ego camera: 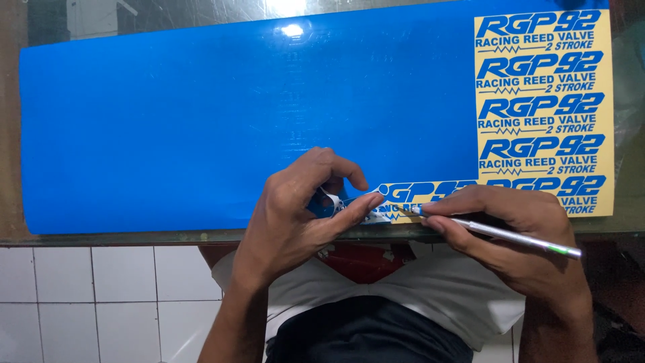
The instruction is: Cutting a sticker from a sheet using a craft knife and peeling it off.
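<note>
A glossy blue vinyl sticker sheet (pixel 181 121) lies flat on the glass tabletop (pixel 201 236), its weeded lettering at the right. At the near edge, the left hand (pixel 295 215) pinches a curled strip of waste vinyl (pixel 330 200); the right hand (pixel 517 228) grips a slim silver pen-shaped knife (pixel 497 233). Peeling low and slowly, tip pinning small letters, would likely work best.

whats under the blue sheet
The blue sheet lies on a glass tabletop; where blue is peeled away, yellow backing shows. What lies under the rest is covered.
</note>
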